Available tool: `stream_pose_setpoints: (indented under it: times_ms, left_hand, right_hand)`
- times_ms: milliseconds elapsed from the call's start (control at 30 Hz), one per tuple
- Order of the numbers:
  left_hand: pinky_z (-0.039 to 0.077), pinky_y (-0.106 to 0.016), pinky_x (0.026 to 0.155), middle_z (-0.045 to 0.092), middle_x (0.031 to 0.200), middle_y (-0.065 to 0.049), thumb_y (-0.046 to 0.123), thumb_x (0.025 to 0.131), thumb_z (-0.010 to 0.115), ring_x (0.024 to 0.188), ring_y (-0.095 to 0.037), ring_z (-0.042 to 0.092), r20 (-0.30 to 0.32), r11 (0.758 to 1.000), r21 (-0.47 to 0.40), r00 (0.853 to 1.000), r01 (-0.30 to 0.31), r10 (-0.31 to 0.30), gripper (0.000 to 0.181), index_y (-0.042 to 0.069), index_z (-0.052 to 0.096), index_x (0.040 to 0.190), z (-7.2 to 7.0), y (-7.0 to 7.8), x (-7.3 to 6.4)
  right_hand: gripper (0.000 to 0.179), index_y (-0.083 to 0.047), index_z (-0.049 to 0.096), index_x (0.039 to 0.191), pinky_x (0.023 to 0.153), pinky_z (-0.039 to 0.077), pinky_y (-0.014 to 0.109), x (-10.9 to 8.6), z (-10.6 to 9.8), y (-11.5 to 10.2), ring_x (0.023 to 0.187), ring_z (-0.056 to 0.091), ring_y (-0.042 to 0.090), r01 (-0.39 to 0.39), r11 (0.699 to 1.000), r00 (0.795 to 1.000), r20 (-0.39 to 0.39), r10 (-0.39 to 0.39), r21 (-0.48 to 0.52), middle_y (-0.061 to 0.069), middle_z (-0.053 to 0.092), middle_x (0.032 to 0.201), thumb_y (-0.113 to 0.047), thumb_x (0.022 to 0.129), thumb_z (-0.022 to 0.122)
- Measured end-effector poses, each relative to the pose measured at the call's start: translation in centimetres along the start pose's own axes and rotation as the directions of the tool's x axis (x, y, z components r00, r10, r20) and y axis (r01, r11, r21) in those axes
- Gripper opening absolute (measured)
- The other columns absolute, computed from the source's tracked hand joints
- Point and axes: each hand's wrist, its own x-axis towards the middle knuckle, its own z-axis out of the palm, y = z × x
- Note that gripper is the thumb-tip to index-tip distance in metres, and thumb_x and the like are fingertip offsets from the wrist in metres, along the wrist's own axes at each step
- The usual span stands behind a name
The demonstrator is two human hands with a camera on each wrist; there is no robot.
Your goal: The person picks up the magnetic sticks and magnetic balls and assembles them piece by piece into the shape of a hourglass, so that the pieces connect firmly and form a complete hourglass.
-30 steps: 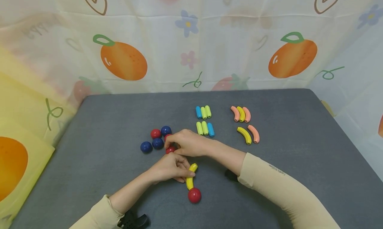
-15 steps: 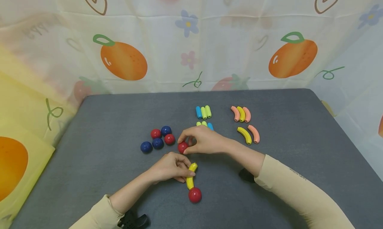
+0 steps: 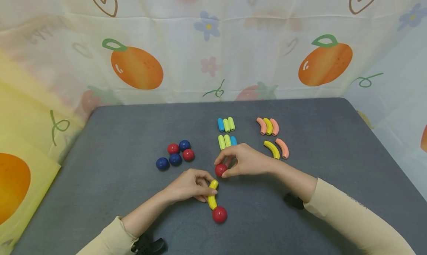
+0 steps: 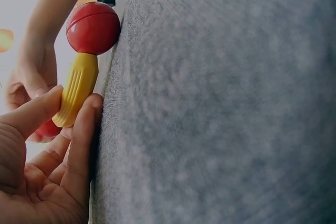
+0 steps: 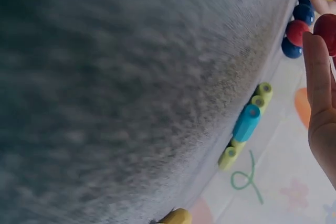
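Note:
A curved yellow stick point(image 3: 212, 200) is pinched between the thumb and fingers of my left hand point(image 3: 190, 184). A red ball point(image 3: 219, 214) is joined to its near end, as the left wrist view also shows with the ball point(image 4: 93, 28) touching the ribbed yellow piece point(image 4: 77, 88). My right hand point(image 3: 247, 160) pinches a second red ball point(image 3: 220, 170) just beyond the stick's far end, with a small gap between them. In the right wrist view this ball point(image 5: 326, 32) sits at the fingertips, partly cut off by the frame edge.
Red and blue balls point(image 3: 175, 159) cluster at left on the dark grey table point(image 3: 116, 195). Behind my right hand lie short green and blue sticks point(image 3: 227, 125) in two groups. Farther right are curved pink and yellow sticks point(image 3: 268, 126), also in two groups. A patterned curtain point(image 3: 186, 62) hangs behind.
My right hand has drawn a red ball out of the cluster and carried it right, to near the yellow stick's far end. My left hand keeps its hold; the joined ball has shifted slightly.

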Motion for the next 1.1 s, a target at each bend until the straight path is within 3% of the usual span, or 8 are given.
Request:
stream_pose_setpoints:
  times_ms: [533,767,900,1100]
  left_hand:
    - [0.062,-0.029,0.066,0.075,0.08,-0.004,0.022,0.086,0.076,0.067,-0.009,0.07,-0.001,1.0,-0.002,1.0,-0.017,0.017,0.024,0.003,0.07,0.099,0.05,-0.04,0.1]
    - [0.056,-0.019,0.076,0.073,0.103,-0.013,0.021,0.087,0.075,0.083,-0.007,0.07,-0.097,0.989,0.069,0.986,-0.128,0.134,0.041,0.001,0.061,0.119,0.18,0.11,0.56]
    - [0.054,-0.018,0.073,0.073,0.1,-0.013,0.019,0.086,0.077,0.082,-0.009,0.07,-0.093,0.983,0.104,0.983,-0.151,0.161,0.044,0.004,0.061,0.124,0.2,0.1,0.83]
    - [0.054,-0.02,0.07,0.073,0.094,-0.011,0.019,0.082,0.08,0.077,-0.009,0.071,-0.086,0.983,0.121,0.985,-0.139,0.15,0.044,0.008,0.064,0.122,0.2,0.23,0.79]
  right_hand:
    - [0.032,-0.013,0.07,0.112,0.078,0.06,0.024,-0.32,0.9,0.03,0.092,0.07,0.006,0.013,0.998,0.997,0.074,-0.018,0.06,0.0,0.071,0.109,-0.016,0.082,0.081]
    - [0.032,-0.017,0.068,0.11,0.075,0.06,0.024,-0.2,0.94,0.22,0.089,0.072,0.006,0.002,0.996,0.998,0.066,-0.008,0.089,0.0,0.072,0.105,-0.016,0.081,0.081]
    - [0.03,-0.016,0.068,0.108,0.075,0.06,0.024,-0.17,0.97,0.29,0.088,0.072,0.007,0.009,0.996,0.998,0.068,-0.015,0.092,0.001,0.072,0.104,-0.016,0.081,0.081]
    - [0.028,-0.018,0.068,0.107,0.078,0.06,0.026,-0.25,0.61,0.54,0.089,0.071,0.006,0.0,0.997,0.998,0.057,-0.004,0.083,-0.003,0.073,0.099,-0.018,0.081,0.082]
